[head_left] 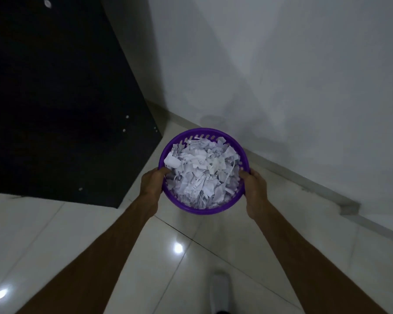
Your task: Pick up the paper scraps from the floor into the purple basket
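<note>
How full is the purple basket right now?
Full. White paper scraps are heaped up to the rim of the purple basket, which both hands hold by its sides: left hand, right hand.

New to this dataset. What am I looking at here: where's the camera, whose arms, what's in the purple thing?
There is no machine here: a person does the task with bare hands. The single picture comes from a wide-angle camera worn on the person's head, looking forward and down, so the two forearms reach in from the bottom edge.

The left hand and the right hand each grip an opposite side of the round purple plastic basket, holding it in front of the body. The basket is heaped with torn white paper scraps.

Below is a glossy light tiled floor; no scraps show on the visible part. A white wall stands to the right, a dark panel to the left. A blurred white shoe shows at the bottom.
</note>
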